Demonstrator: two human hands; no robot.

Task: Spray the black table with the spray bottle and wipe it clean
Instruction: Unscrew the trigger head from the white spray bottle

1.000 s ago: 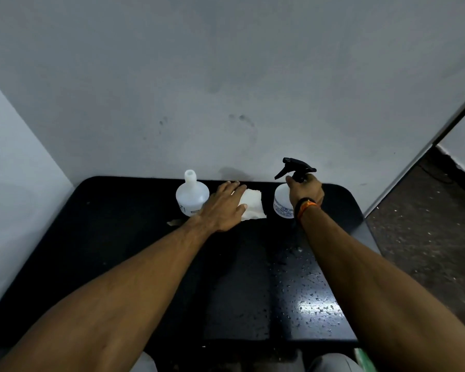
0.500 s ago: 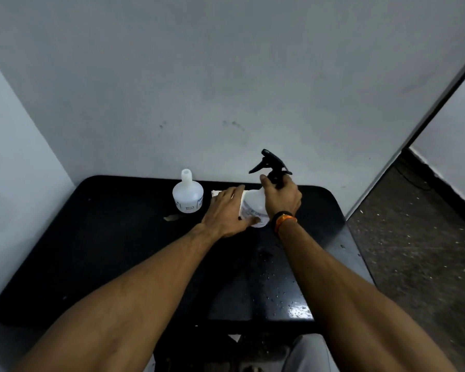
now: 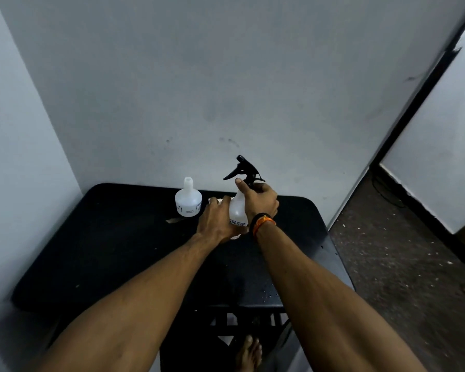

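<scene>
The black table (image 3: 113,237) stands against a grey wall. My right hand (image 3: 261,202), with an orange and black wristband, is closed round the neck of the translucent spray bottle (image 3: 238,210), just under its black trigger head, which points left. The bottle is held above the table's back middle. My left hand (image 3: 215,221) wraps its lower body, thumb across the label. A sliver of white cloth (image 3: 212,201) shows past my left fingertips; the rest is hidden.
A capless white bottle (image 3: 188,198) stands at the table's back, left of my hands, with a small paper scrap (image 3: 172,220) in front of it. Water droplets (image 3: 269,294) dot the near right surface. Walls close in on the left and behind; speckled floor (image 3: 400,264) lies to the right.
My right hand lifted the spray bottle from the back right and carried it left to the middle. My left hand left the cloth and closed on the bottle's body.
</scene>
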